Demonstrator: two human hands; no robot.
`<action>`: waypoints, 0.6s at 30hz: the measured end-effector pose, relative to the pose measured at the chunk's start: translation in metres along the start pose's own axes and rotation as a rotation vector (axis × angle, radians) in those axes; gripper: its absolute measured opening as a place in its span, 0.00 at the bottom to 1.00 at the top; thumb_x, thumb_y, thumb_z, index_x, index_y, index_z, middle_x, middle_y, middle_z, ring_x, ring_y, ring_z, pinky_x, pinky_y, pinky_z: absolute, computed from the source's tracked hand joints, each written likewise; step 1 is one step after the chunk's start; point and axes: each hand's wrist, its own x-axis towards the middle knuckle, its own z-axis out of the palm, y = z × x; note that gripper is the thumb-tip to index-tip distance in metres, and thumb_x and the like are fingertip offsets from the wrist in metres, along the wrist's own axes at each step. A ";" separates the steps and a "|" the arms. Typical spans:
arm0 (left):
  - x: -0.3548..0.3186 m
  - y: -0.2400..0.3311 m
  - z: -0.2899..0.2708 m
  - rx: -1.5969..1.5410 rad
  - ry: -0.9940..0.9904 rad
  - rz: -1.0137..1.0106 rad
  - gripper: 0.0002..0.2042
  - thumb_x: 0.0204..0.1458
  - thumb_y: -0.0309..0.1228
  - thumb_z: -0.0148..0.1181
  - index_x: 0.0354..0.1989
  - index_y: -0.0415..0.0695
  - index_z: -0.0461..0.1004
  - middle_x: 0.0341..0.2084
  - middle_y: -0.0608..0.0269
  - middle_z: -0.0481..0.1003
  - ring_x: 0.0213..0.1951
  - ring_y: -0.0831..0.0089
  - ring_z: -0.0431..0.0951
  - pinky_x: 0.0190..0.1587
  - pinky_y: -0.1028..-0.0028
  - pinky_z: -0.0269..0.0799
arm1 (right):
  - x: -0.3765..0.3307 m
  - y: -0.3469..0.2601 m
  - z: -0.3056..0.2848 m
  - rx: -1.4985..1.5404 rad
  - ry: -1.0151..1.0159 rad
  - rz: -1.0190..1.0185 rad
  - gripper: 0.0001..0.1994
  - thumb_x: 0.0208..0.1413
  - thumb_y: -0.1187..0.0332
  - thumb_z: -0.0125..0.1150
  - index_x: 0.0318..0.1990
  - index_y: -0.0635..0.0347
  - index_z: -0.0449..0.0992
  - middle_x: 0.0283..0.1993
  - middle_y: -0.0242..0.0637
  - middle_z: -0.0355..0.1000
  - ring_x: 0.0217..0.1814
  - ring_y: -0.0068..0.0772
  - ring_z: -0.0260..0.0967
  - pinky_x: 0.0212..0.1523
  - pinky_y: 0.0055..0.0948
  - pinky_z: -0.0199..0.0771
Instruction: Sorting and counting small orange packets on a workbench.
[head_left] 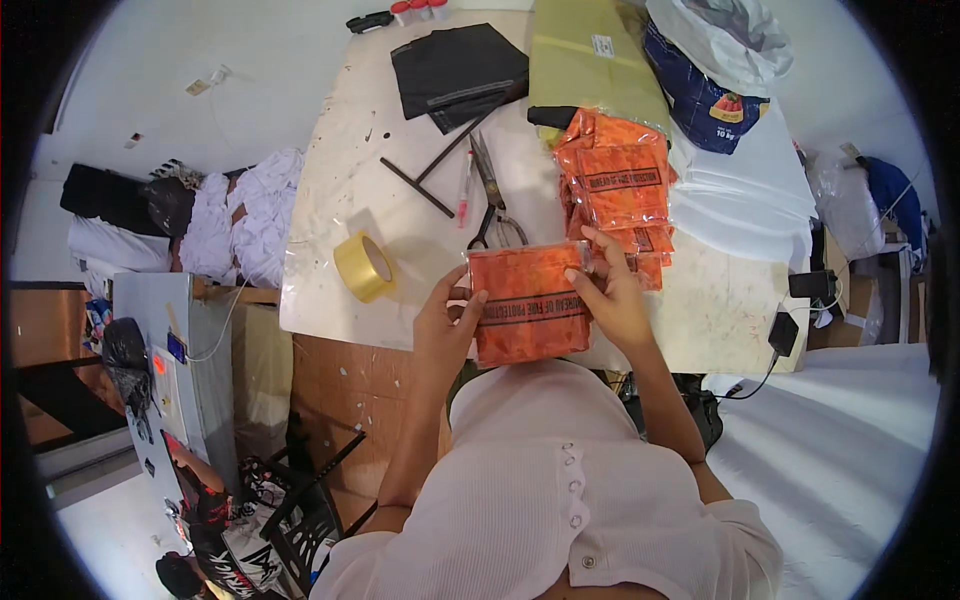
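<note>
My left hand (pixel 447 318) and my right hand (pixel 614 300) grip a flat orange cloth packet (pixel 528 335) in clear plastic by its two sides. It has a dark printed band and is held at the table's near edge, in front of my body. Both thumbs press on its front face; the other fingers are partly hidden behind it. Beyond my right hand lies a pile of similar orange packets (pixel 622 180). Just past the held packet rest scissors (pixel 487 175), their handles partly near its top edge. A pen (pixel 465 188) with pink parts lies beside them.
On the white table (pixel 335 190) are a yellow tape roll (pixel 363 268), a black T-shaped bar (pixel 420 186), black fabric (pixel 460 72), a yellow-green sheet (pixel 590 75) and a blue sack (pixel 712 105). Black adapters (pixel 784 333) with cords sit at right. Another person (pixel 225 530) is at lower left.
</note>
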 end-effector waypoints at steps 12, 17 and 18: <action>0.005 0.010 0.004 0.628 0.207 0.489 0.20 0.57 0.31 0.48 0.58 0.39 0.60 0.55 0.46 0.61 0.54 0.53 0.64 0.54 0.64 0.63 | 0.000 -0.022 0.007 -0.753 0.202 -0.549 0.19 0.54 0.71 0.52 0.54 0.64 0.65 0.57 0.49 0.59 0.58 0.52 0.56 0.56 0.42 0.57; 0.018 -0.001 0.039 0.770 0.030 0.478 0.23 0.61 0.38 0.36 0.60 0.39 0.57 0.63 0.49 0.52 0.66 0.50 0.45 0.63 0.49 0.42 | 0.007 0.004 0.032 -0.911 -0.022 -0.498 0.19 0.58 0.66 0.45 0.56 0.62 0.63 0.62 0.46 0.55 0.67 0.53 0.45 0.64 0.47 0.44; 0.017 -0.004 0.043 0.769 0.027 0.476 0.23 0.61 0.38 0.36 0.60 0.39 0.57 0.63 0.49 0.52 0.66 0.50 0.45 0.63 0.49 0.42 | 0.007 0.010 0.033 -0.951 -0.077 -0.428 0.20 0.59 0.64 0.43 0.57 0.62 0.62 0.64 0.45 0.53 0.70 0.54 0.40 0.66 0.47 0.40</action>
